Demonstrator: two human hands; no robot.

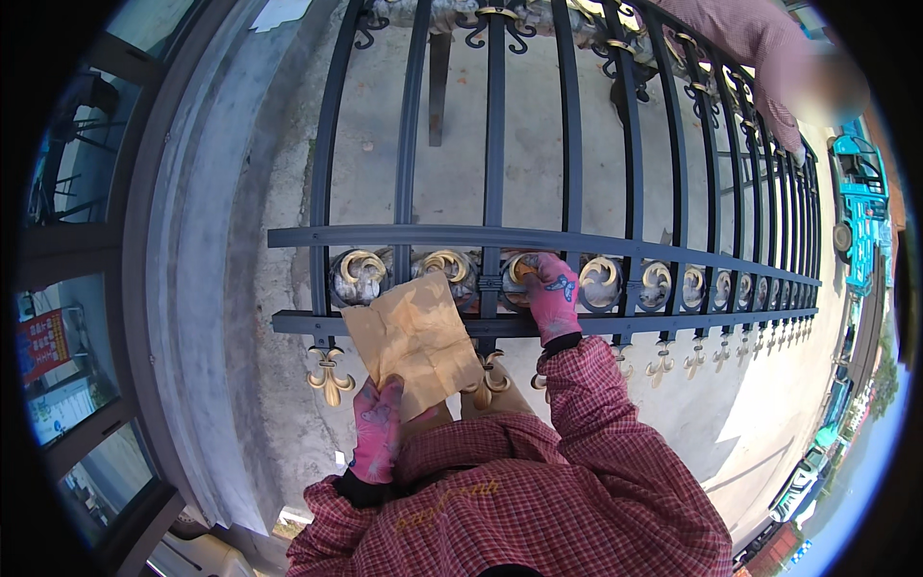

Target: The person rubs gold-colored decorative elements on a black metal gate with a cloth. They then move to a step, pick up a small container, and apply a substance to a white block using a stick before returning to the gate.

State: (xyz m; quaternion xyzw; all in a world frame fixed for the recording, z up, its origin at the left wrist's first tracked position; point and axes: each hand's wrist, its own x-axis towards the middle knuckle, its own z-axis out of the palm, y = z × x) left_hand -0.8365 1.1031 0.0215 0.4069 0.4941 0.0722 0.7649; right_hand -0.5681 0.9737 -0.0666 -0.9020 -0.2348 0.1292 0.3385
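Note:
My left hand (378,423), in a pink glove, pinches the lower edge of a creased brown piece of cardboard (413,337). The sheet lies partly across the fence's lower rails and hides some of the ring beneath it. My right hand (556,296), also in a pink patterned glove, is closed at a ring between the two rails, its fingertips against a gold scroll (520,266). Whatever those fingers hold, if anything, is hidden. The dark metal fence (490,125) lies in front of me, with gold scrolls in its rings and gold spear-shaped finials (331,376) along the near edge.
Another person in a checked sleeve (735,34) leans over the far right of the fence. A grey concrete ledge (207,288) and windows run along the left. A turquoise vehicle (859,192) stands at the right. Wrapped supports lie under the fence.

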